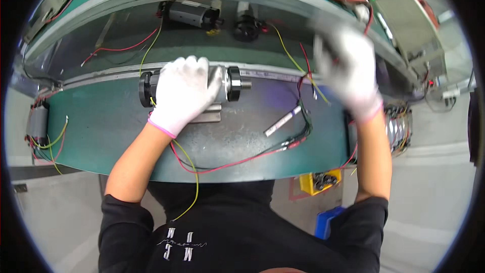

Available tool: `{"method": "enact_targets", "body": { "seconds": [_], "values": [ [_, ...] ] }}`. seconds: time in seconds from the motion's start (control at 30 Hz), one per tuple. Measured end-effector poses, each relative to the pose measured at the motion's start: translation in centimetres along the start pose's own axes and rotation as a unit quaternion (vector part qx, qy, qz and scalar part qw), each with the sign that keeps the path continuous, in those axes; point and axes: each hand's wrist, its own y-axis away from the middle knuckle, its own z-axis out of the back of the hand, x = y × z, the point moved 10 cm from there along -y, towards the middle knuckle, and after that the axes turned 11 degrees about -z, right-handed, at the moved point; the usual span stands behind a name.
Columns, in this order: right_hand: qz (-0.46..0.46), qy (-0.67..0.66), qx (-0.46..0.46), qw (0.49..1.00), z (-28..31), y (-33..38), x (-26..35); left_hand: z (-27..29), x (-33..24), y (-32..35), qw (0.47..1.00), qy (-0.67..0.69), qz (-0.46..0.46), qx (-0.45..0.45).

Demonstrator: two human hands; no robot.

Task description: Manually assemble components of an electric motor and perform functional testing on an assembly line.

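Observation:
My left hand (184,88), in a white glove with a pink cuff, is wrapped over a cylindrical motor (234,83) lying crosswise on the bench. Black rings sit at both ends of the motor, and a threaded shaft sticks out on its right. Just below it, a metal block (207,117) rests on the bench. My right hand (351,65), gloved too, is raised at the right over the bench's far side. Motion smears its fingers, and a dark blur beside them cannot be made out. Red, black and yellow-green wires (237,162) trail along the near edge.
Beyond the ledge lie a grey motor (189,14) and a dark motor (246,25). More motors stand at the left edge (38,121) and right edge (399,129). A white pen-like stick (282,121) lies on the green bench (101,136). Below is a yellow bin (305,184).

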Motion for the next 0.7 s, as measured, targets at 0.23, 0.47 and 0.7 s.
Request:
{"method": "enact_targets", "body": {
  "seconds": [0.23, 0.47, 0.7],
  "values": [
    [-0.126, 0.016, 0.516, 0.847, -8.2, 21.2, -6.1, 0.2, 0.1, -0.4, 1.0, 0.02, -0.002, -0.004],
    [-0.279, 0.028, 0.301, 0.912, -19.5, 12.9, -19.7, -0.3, -0.1, -1.0, 1.0, 0.006, 0.004, 0.01],
    [-0.275, 0.161, 0.359, 0.877, -30.7, 7.2, -27.2, 0.3, -0.2, -1.2, 1.0, 0.002, 0.028, 0.008]
  ]
}}
